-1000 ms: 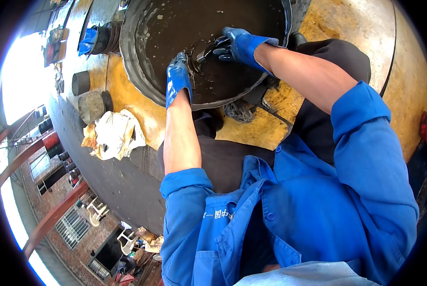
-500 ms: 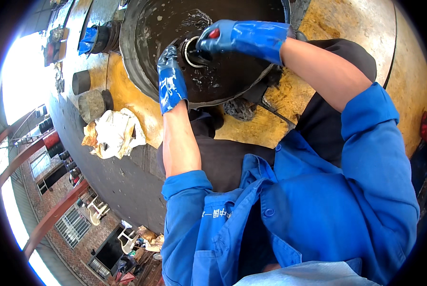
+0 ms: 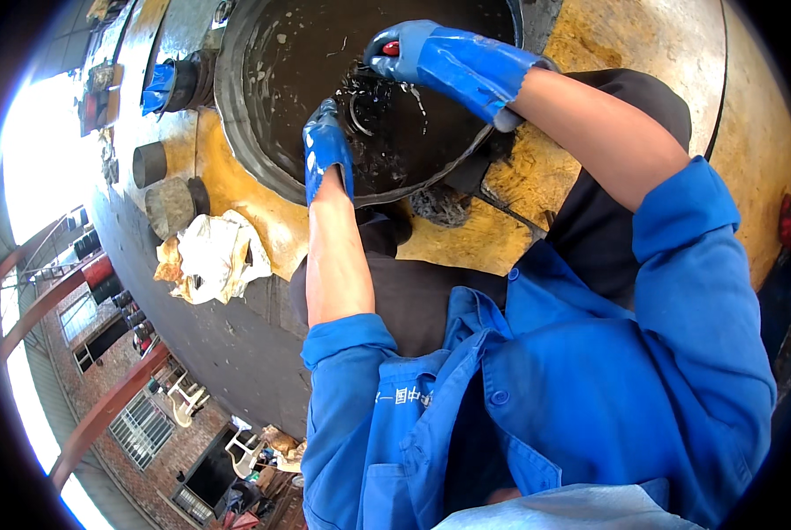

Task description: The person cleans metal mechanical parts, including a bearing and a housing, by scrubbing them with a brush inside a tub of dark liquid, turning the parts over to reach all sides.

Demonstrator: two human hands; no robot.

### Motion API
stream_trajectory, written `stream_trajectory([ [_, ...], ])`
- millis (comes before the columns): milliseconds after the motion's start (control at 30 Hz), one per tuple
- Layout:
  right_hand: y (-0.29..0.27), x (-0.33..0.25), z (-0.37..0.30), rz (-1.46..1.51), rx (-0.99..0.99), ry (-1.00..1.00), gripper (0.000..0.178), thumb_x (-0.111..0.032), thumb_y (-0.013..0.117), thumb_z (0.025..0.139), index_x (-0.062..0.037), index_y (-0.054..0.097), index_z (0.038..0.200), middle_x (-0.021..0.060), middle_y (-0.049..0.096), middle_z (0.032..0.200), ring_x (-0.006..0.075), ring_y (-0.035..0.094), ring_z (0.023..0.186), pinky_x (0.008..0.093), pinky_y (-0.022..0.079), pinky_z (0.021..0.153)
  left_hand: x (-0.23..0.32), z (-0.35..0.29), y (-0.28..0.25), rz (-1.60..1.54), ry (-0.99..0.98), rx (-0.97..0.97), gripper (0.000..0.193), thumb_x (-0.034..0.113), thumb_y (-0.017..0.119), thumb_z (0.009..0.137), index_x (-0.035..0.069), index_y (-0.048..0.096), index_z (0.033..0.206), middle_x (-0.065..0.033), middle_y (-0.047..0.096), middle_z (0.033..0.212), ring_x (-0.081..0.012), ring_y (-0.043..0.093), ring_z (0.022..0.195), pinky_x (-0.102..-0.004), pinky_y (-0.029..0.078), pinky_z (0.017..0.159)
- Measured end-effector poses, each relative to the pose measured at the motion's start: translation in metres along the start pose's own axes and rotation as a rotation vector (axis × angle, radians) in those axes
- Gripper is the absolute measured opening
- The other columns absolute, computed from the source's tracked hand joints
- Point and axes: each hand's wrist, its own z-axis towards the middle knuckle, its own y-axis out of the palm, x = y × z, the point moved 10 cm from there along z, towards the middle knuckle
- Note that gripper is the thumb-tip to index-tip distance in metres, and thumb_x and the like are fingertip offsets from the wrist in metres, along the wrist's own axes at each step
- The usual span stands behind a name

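Grip first: our right hand [image 3: 402, 55], in a blue glove, is clenched round something with a red handle [image 3: 391, 48]; its working end we cannot make out. Our left hand [image 3: 326, 137], gloved alike, reaches over the near rim with its fingers just beside a ring-shaped part [image 3: 355, 117]. Whether they grasp it we cannot tell, as the dark liquid hides the contact.

The part lies in the wide tub [image 3: 233, 97], mostly under the dark liquid [image 3: 302, 53], its curved edge showing between our two hands. The surface about it is broken by ripples, and bright streaks stand out below the right glove.

We judge the step in hand to be washing the part, probably scrubbing with the red-handled thing. The next move, we think, calls for a steady left hold on the ring, the right hand working down to its edge, and a turn to bring the far side round. Slick gloves could let it slip under.

Left of the tub we note a white cloth [image 3: 227, 256] and a grey cylinder [image 3: 150, 164].
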Motion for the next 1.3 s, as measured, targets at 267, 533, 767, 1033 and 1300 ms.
stream_trajectory([
  [267,0.038,-0.001,-0.004,0.108,0.008,-0.098,0.026,-0.025,0.069,0.093,-0.0234,0.073,0.119,0.0051,0.075,0.111,0.0231,0.072,0.1,0.0363,0.057,0.092,0.019,-0.026,0.014,0.123,-0.202,-0.11,0.07,0.056,0.033,0.107,-0.002,0.062,0.132,-0.0142,0.068,0.123,-0.0254,0.06,0.107,-0.0385,0.047,0.098],
  [533,0.068,-0.038,-0.057,-0.06,-0.073,-0.397,0.022,-0.022,0.069,0.091,-0.0198,0.073,0.113,0.0067,0.075,0.11,0.0296,0.071,0.099,0.0405,0.057,0.087,0.028,-0.044,0.01,-0.02,-0.151,-0.073,0.067,0.054,0.034,0.107,-0.002,0.062,0.133,-0.0158,0.066,0.132,-0.0269,0.06,0.117,-0.0369,0.041,0.107],
  [767,0.072,-0.044,-0.067,-0.13,-0.255,-0.41,0.023,-0.021,0.068,0.092,-0.0187,0.073,0.114,0.006,0.074,0.113,0.0309,0.07,0.102,0.0417,0.056,0.09,0.06,-0.052,0.0,0.727,0.458,-0.113,0.066,0.047,0.022,0.107,0.0,0.047,0.144,-0.0234,0.05,0.145,-0.0354,0.044,0.135,-0.042,0.034,0.115],
  [1033,0.012,-0.036,-0.037,0.182,-0.133,-0.223,0.022,-0.022,0.068,0.094,-0.0157,0.075,0.114,0.0059,0.077,0.097,0.0176,0.072,0.088,0.0339,0.058,0.085,-0.006,-0.002,0.024,-0.302,-0.117,-0.31,0.044,0.037,0.056,0.101,0.004,0.066,0.129,-0.0147,0.067,0.128,-0.0273,0.06,0.113,-0.0386,0.044,0.103],
  [1300,0.024,-0.005,-0.015,0.632,-0.004,-0.062,0.03,-0.028,0.071,0.095,-0.0123,0.075,0.12,0.0066,0.076,0.108,0.0169,0.071,0.095,0.0317,0.058,0.089,-0.013,0.014,0.036,1.011,0.438,-0.299,0.038,0.032,0.056,0.1,0.01,0.066,0.129,-0.0112,0.069,0.127,-0.0251,0.061,0.112,-0.037,0.046,0.098],
])
